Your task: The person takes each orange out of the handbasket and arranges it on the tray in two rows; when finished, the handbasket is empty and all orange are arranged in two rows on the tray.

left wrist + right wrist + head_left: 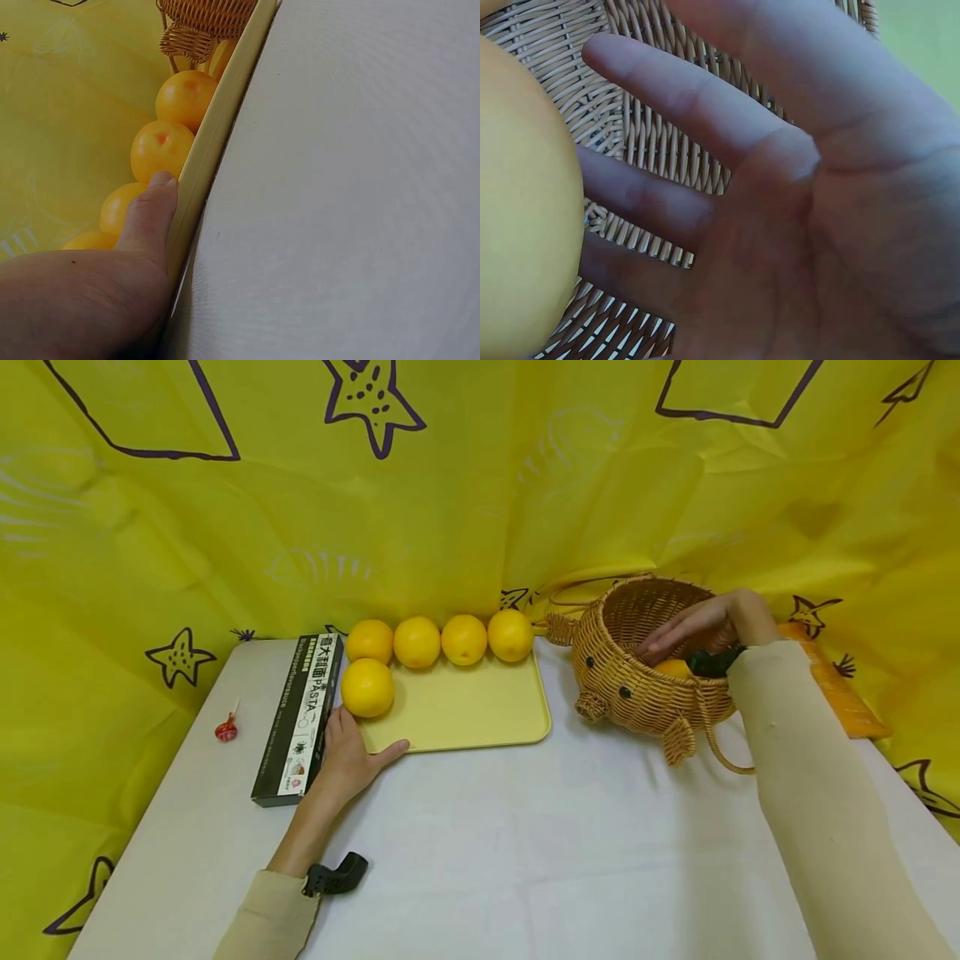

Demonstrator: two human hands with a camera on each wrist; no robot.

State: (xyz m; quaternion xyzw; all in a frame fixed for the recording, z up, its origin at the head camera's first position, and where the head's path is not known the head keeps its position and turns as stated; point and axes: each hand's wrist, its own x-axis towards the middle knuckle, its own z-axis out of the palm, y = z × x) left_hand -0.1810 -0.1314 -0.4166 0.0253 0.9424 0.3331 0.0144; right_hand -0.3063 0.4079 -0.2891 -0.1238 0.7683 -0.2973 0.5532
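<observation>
My left hand (348,760) rests at the near left corner of a pale yellow tray (472,714), thumb stretched along its front rim and fingers by its left side. Several oranges (464,640) line the tray's back edge, and one more orange (367,687) sits in front at the left. My right hand (693,627) reaches down into a pig-faced wicker basket (637,689), fingers extended. Beside those fingers lies an orange (525,202) inside the basket; the right wrist view shows the palm uncurled, with some fingertips hidden behind the fruit.
A black and white pasta box (296,727) lies along the tray's left side, close to my left hand. Farther left is a red lollipop (227,728). An orange packet (843,689) lies behind my right forearm. A yellow patterned curtain (450,510) rises behind the white table (525,852).
</observation>
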